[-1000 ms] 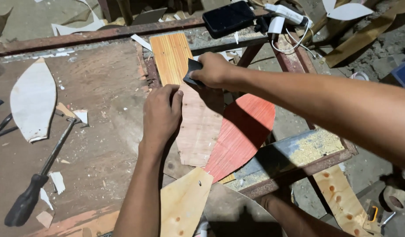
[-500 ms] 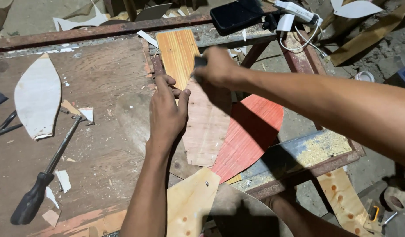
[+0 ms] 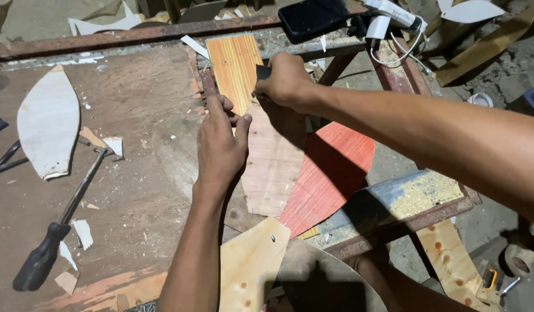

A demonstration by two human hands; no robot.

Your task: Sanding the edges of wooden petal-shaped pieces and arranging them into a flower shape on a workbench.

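Observation:
My left hand [image 3: 220, 141] presses flat on a pale, tapered plywood piece [image 3: 272, 167] lying on the worn brown workbench [image 3: 134, 190]. Just above it, my right hand [image 3: 284, 78] is closed around a small dark tool [image 3: 262, 72] whose tip is hidden, held against an orange-grained veneer strip [image 3: 235, 66] at the top of that piece. A red-grained tapered piece [image 3: 330, 173] lies under the pale one to its right. A light knotty plywood piece [image 3: 249, 260] sits at the near edge.
A hammer with a black handle [image 3: 58, 225] lies left of my arm, beside a white leaf-shaped offcut [image 3: 47, 124]. A dark phone [image 3: 313, 17] and white charger with cable [image 3: 388, 23] rest on the rusty metal frame [image 3: 105, 40] at the back. Scraps litter the floor at right.
My left hand has slid up the pale piece toward the orange strip. My right hand with the tool has shifted slightly right along the strip's edge.

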